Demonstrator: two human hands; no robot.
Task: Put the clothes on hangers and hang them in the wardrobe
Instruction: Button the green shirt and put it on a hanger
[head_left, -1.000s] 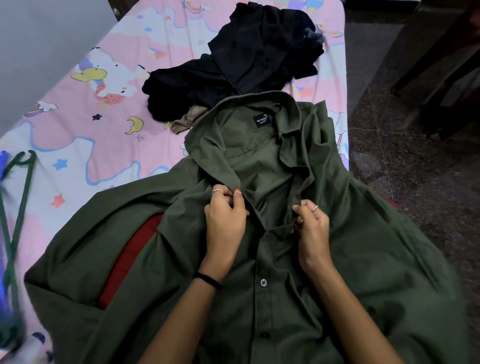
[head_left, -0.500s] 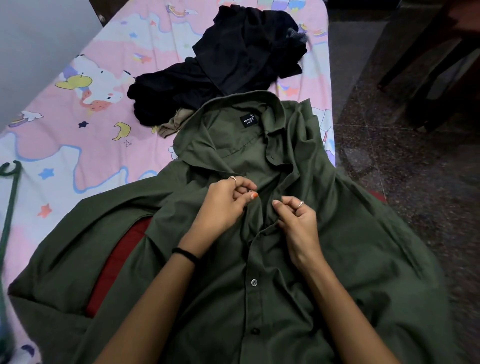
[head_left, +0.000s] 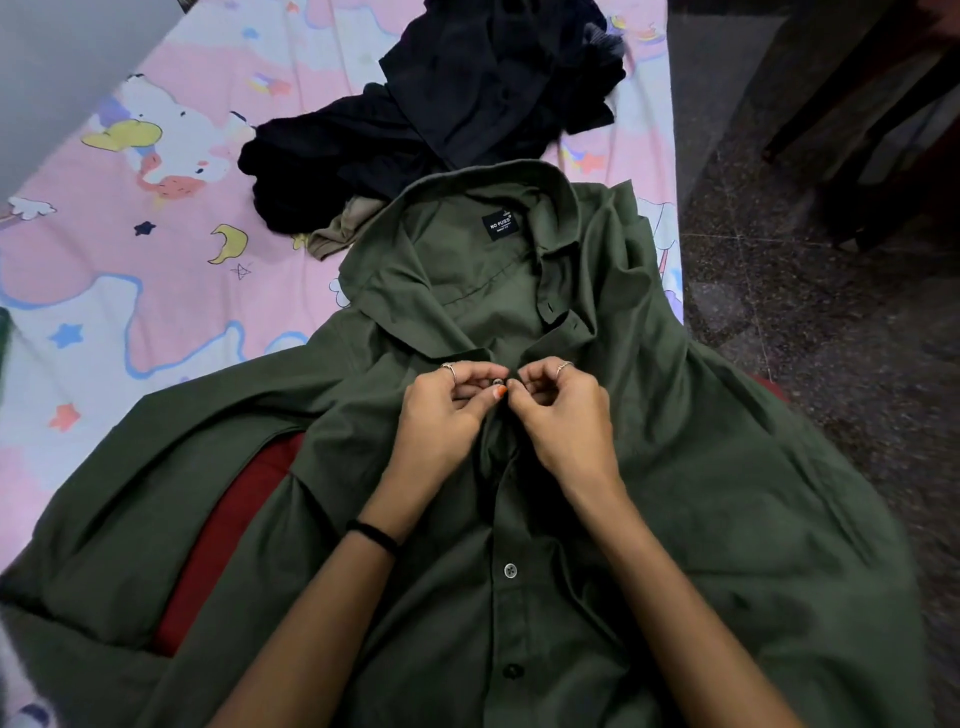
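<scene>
An olive-green button-up cotton shirt (head_left: 701, 519) lies spread face-up across the lower and middle frame, on a bed with a pink cartoon-print sheet (head_left: 156, 249), collar toward the top. A heap of dark navy clothes (head_left: 441, 114) sits above the collar. Dark speckled stone floor (head_left: 831, 338) fills the right. At centre, the left hand (head_left: 447, 410) and right hand (head_left: 561, 410), fingers curled, pinch the shirt's placket at a small button (head_left: 500, 383).
</scene>
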